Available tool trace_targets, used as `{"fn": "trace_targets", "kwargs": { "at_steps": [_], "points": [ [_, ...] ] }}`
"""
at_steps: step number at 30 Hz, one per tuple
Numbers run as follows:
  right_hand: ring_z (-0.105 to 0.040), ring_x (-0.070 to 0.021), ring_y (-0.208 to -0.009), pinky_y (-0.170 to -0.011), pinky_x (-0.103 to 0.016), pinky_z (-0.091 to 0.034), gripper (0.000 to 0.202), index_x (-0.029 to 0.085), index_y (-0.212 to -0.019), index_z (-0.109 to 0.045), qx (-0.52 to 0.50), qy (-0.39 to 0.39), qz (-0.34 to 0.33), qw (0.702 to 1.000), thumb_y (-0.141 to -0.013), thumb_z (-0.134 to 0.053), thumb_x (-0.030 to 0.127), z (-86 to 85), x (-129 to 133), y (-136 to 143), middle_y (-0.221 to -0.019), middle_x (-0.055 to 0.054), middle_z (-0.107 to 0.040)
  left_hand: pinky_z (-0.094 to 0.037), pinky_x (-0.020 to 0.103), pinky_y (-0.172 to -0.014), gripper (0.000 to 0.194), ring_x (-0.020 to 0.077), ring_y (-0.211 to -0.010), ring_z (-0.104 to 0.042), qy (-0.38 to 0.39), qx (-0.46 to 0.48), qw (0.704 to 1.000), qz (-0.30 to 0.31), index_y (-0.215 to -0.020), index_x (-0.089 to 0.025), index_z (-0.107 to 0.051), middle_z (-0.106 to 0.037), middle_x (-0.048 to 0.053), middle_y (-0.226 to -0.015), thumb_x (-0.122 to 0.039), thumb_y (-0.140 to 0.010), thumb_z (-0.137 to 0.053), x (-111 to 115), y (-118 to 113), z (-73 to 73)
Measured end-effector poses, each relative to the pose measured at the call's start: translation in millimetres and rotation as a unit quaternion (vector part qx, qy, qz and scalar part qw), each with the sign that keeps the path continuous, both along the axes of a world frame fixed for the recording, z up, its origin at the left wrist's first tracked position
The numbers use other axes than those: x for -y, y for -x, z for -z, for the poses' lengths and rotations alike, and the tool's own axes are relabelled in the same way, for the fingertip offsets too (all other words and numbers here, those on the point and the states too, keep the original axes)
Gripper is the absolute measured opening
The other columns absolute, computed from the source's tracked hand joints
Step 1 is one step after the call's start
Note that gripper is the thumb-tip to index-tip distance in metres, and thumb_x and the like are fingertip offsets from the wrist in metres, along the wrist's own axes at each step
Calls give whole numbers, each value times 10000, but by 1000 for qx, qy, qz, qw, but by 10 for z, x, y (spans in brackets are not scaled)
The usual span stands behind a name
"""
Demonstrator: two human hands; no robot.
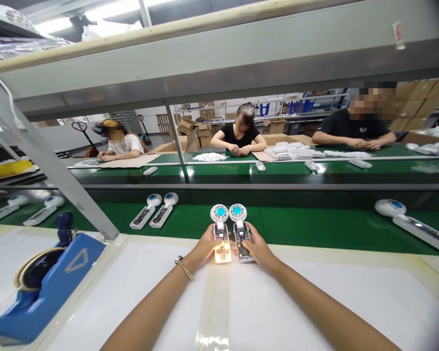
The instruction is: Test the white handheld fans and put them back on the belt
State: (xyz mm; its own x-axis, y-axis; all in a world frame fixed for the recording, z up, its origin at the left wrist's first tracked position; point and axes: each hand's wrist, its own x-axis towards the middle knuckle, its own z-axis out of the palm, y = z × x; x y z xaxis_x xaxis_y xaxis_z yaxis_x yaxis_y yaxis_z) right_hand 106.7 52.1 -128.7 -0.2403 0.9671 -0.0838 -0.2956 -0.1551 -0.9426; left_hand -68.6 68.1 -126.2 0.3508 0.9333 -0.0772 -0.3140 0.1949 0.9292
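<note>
My left hand (207, 246) grips a white handheld device (220, 239) with a round, slotted, blue-centred head. Its open handle shows a circuit board, and the lower end glows warm yellow-orange. My left thumb presses on the board. In my right hand (256, 246) is a matching device (242, 239), its board dark apart from small yellow spots, with my thumb lying over it. Both are held upright side by side, heads nearly touching, above the near edge of the green conveyor belt (289, 226). The fingers behind the handles are mostly hidden.
More such devices (163, 214) lie on the belt to the left, and one (417, 226) to the right. A blue tape dispenser (58, 278) stands on the white table (314, 292) at left. A slanted metal post (58, 161) rises nearby. Several co-workers (241, 131) sit across the line.
</note>
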Motion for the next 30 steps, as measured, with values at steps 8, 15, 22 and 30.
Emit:
{"fn": "trace_targets", "kwargs": {
  "at_steps": [8, 15, 22, 30],
  "points": [
    [-605, -179, -732, -664, -315, -485, 711, 216, -1296, -244, 16, 0, 12, 1000, -656, -554, 213, 58, -28, -2, -959, -42, -591, -510, 429, -733, 514, 242, -809, -638, -2, -10, 1000, -2, -1007, -178, -403, -564, 113, -1052, -148, -606, -723, 12, -7, -3],
    [-601, -171, -728, -650, -300, -481, 661, 221, -1268, -286, 24, -8, 12, 1000, -660, -543, 203, 58, -30, -8, -918, -26, -600, -507, 452, -743, 521, 247, -806, -642, 2, -17, 1000, -6, -1011, -178, -400, -561, 119, -1062, -146, -607, -727, 19, -13, -19],
    [-598, -180, -741, -668, -314, -477, 652, 216, -1260, -296, 20, -11, 10, 1000, -659, -550, 199, 22, -13, -3, -908, -28, -604, -504, 454, -756, 496, 234, -807, -639, -6, -17, 1000, -7, -1003, -178, -416, -564, 112, -1064, -138, -613, -720, 4, 7, 14],
    [-600, -174, -744, -662, -297, -471, 605, 213, -1238, -328, 18, -18, 4, 1000, -672, -543, 210, -17, 1, -2, -886, -23, -610, -507, 454, -741, 496, 243, -805, -640, -4, -21, 1000, -5, -1009, -175, -415, -571, 114, -1042, -144, -618, -718, 14, -2, 3]
  ]
}}
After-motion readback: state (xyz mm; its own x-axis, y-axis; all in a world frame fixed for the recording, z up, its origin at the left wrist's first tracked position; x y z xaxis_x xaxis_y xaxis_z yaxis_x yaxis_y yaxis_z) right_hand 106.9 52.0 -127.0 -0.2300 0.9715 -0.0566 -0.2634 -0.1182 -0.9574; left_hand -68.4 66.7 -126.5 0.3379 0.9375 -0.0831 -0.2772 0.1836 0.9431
